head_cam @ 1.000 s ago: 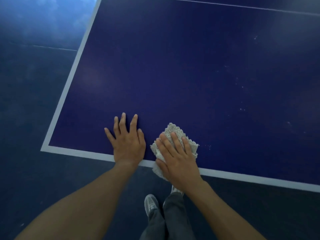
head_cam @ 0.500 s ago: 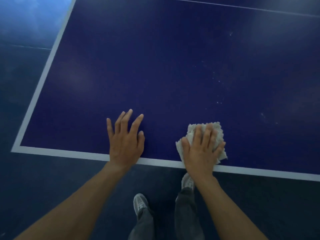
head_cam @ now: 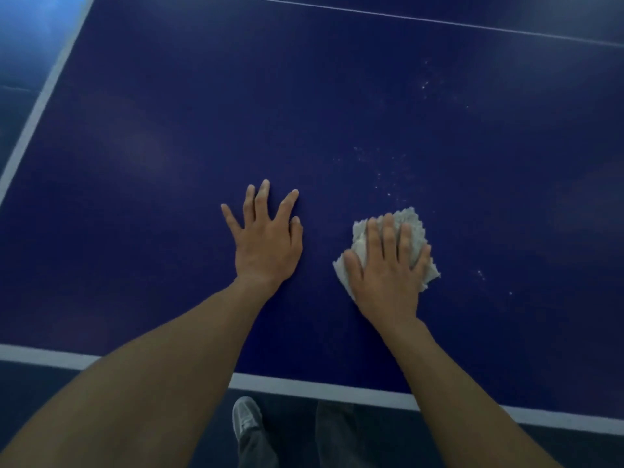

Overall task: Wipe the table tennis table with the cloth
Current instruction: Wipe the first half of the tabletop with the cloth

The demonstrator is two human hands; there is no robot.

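Right now the cloth lies bunched on the blue table, just toward 3 o'clock of the middle of the view, well in from the white edge line at 6 o'clock. The right hand presses down on it with a wide, flat grip, fingers spread over the top and the thumb at its 9 o'clock edge, pinching nothing. The left hand rests bare on the table at 9 o'clock of the cloth, apart from it, its grip likewise wide and holding nothing; it looks like a brace for leaning in. Pale specks dot the surface at 12 o'clock of the cloth, with a few more at 3 to 4 o'clock and a fainter scatter far off at 1 o'clock. To wipe well, I would push the cloth toward 12 o'clock through the nearest specks with even palm pressure, overlap each pass, and flatten the wad so more fabric touches. The risk is the bunched cloth riding over grit and only scattering it.
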